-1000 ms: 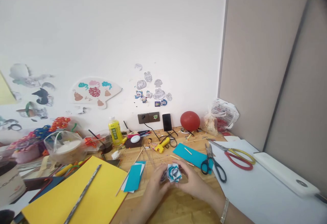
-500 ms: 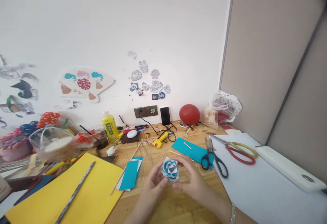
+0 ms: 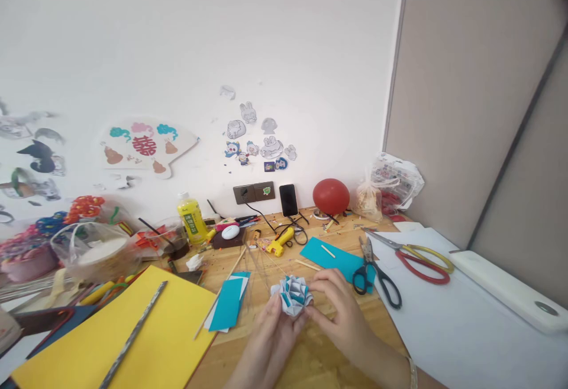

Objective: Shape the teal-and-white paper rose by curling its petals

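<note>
A folded paper ball (image 3: pixel 293 294) in white and blue, with many pointed pleats, is held above the wooden table at the lower middle. My left hand (image 3: pixel 273 330) supports it from below and the left, its thumb against the near left side. From the right, my right hand (image 3: pixel 341 312) grips the ball's edge between its thumb and fingertips. The ball's underside is hidden by my left hand. Left of my hands lie blue and white paper strips (image 3: pixel 227 305). Black-handled scissors (image 3: pixel 375 274) rest to the right, partly over a blue paper sheet (image 3: pixel 326 259).
A yellow sheet (image 3: pixel 177 318) with a patterned stick (image 3: pixel 135 333) covers the left front. Behind my hands are a yellow glue gun (image 3: pixel 280 242), a phone (image 3: pixel 289 200) and a red balloon (image 3: pixel 331 196). Red-and-yellow-handled scissors (image 3: pixel 421 265) lie on white paper (image 3: pixel 448 330) at right.
The paper ball has been turned, so its pleated side faces me instead of the swirled face. My left hand has moved beneath it, and my right fingers have shifted to its right edge.
</note>
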